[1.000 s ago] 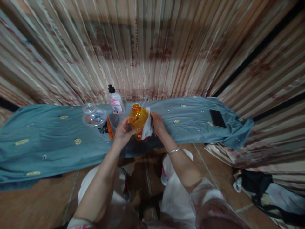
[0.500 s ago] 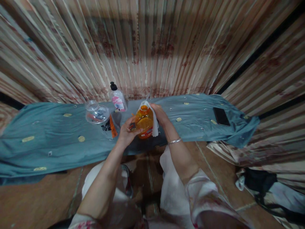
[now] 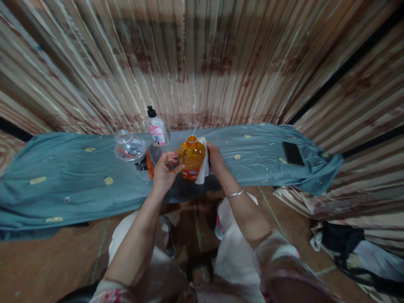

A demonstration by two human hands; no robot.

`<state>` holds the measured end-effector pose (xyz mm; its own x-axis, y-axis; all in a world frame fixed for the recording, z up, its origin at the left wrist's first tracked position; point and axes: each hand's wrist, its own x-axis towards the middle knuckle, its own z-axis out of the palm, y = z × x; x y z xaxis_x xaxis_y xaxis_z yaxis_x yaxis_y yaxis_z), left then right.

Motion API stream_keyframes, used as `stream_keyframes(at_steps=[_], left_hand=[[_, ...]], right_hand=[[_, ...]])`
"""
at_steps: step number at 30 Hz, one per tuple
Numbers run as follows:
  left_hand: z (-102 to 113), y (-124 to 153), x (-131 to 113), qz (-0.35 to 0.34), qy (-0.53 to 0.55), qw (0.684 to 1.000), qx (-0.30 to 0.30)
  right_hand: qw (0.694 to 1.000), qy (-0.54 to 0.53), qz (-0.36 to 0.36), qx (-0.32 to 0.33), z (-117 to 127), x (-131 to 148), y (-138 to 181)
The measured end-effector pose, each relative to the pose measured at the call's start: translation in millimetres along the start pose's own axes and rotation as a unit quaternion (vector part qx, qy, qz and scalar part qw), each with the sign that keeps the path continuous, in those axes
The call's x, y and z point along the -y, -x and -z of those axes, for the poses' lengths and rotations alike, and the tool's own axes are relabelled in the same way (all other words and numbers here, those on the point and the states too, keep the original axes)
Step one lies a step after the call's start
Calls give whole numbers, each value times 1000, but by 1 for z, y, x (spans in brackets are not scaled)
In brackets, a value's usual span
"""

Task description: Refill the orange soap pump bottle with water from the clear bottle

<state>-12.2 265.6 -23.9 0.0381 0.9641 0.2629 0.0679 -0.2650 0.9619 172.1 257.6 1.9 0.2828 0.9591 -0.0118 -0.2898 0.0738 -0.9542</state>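
Note:
An uncapped, see-through orange bottle (image 3: 191, 156) with a red and blue label stands upright between my hands. My left hand (image 3: 166, 169) grips it by its left side, thumb in front and fingers curled behind. On the other side, my right hand (image 3: 216, 159) holds a white cloth (image 3: 204, 166) against the bottle's wall; most of those fingers are hidden behind the cloth. Left of my left hand is a clear container (image 3: 129, 147) with an open neck. Beside that lies an orange, black and grey packet (image 3: 149, 163).
A pump bottle (image 3: 157, 130) with a black top and pink label stands at the back of the bench, which a blue-green cloth (image 3: 78, 168) covers. Toward the right end lies a black phone (image 3: 293, 153). Behind hangs a striped curtain (image 3: 205, 63). A dark bag (image 3: 342, 240) rests low at right.
The white cloth has come down from behind the bottle's neck to its right side, with my right hand lower too. My left hand has shifted slightly left, off the bottle's front.

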Motion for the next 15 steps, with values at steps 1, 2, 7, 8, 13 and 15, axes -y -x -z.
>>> stream_keyframes(at_steps=[1, 2, 7, 8, 13, 15], left_hand=[[-1, 1, 0, -8, 1, 1000, 0], [-1, 2, 1, -15, 0, 1000, 0], [-6, 8, 6, -57, -28, 998, -13], [-7, 9, 6, -65, -40, 997, -12], [-14, 18, 6, -95, -103, 990, 0], [-16, 21, 6, -96, -114, 989, 0]], right_hand=[[1000, -5, 7, -3, 0, -1, 2], [1000, -8, 12, -6, 0, -2, 4], [999, -5, 35, -13, 1, -1, 16], [999, -4, 41, -11, 1, 1, 17], [992, 25, 107, 54, 0, 17, 20], [988, 42, 127, 74, -2, 22, 17]])
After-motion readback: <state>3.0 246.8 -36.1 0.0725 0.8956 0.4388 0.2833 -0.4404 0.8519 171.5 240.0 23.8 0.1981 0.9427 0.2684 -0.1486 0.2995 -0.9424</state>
